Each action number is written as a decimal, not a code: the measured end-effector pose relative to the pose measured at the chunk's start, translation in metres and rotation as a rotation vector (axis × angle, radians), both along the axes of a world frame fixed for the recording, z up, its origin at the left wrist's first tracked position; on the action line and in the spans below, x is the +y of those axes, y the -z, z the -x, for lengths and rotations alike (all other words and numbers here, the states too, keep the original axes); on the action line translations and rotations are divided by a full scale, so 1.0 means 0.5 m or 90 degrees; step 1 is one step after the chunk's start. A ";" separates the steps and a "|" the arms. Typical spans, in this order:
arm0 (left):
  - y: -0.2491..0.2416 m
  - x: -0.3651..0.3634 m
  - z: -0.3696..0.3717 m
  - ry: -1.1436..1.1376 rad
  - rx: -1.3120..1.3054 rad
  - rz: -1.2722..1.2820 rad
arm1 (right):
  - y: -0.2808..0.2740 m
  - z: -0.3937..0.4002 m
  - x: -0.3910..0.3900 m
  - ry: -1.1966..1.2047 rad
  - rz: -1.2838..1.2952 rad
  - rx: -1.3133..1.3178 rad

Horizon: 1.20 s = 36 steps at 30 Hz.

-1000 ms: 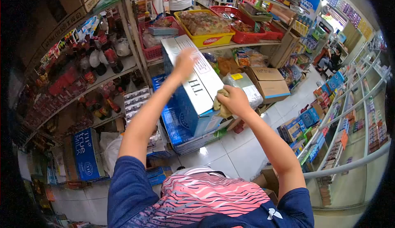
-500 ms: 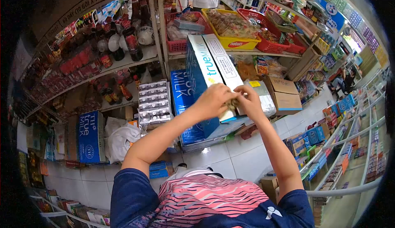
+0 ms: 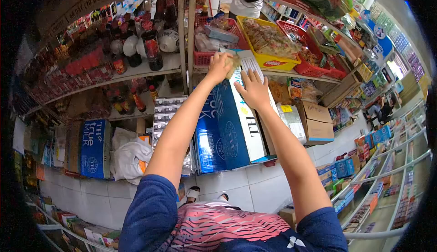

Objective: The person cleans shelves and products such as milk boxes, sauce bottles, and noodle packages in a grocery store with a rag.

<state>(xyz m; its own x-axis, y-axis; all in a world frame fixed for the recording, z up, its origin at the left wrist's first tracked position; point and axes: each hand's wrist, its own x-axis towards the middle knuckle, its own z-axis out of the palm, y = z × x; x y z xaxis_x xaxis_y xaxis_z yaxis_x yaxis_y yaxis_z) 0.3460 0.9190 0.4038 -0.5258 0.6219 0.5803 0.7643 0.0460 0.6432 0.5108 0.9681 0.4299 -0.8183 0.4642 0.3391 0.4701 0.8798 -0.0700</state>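
A large blue and white milk carton (image 3: pixel 230 129) stands in front of me, its white top flaps facing up. At its far end, my left hand (image 3: pixel 220 68) is closed on a crumpled beige wad (image 3: pixel 234 65); whether this is tape or cloth I cannot make out. Lying flat on the top, my right hand (image 3: pixel 253 89) has its fingers spread. A shiny blue pack (image 3: pixel 205 145) of the same brand sits against the carton's left side.
Behind the carton, a shelf holds a red basket (image 3: pixel 202 57), a yellow basket (image 3: pixel 275 64) and another red basket (image 3: pixel 314 71). Bottles (image 3: pixel 152 52) stand on the left shelf. Small packs in a tray (image 3: pixel 163 115) and a brown box (image 3: pixel 317 115) flank the carton.
Both hands have moved from the carton's near end towards its far end, the beige wad going with the left. My right hand has gone from pinching to flat. The view has shifted slightly.
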 end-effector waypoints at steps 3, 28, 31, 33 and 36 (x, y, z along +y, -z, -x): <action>0.055 0.038 0.033 -0.046 -0.099 -0.243 | 0.004 -0.008 -0.003 -0.005 0.016 -0.001; 0.396 -0.224 -0.499 -0.190 -0.737 -0.249 | 0.008 -0.004 0.003 0.003 0.004 0.017; 0.245 -0.265 -0.517 -0.107 -0.470 -0.176 | 0.012 -0.004 0.006 0.004 0.003 0.023; 0.163 -0.250 -0.485 -0.048 -0.455 -0.197 | 0.013 -0.005 0.007 0.005 0.006 0.024; 0.110 -0.181 -0.382 -0.015 -0.402 -0.233 | 0.011 -0.005 0.005 -0.001 0.003 0.028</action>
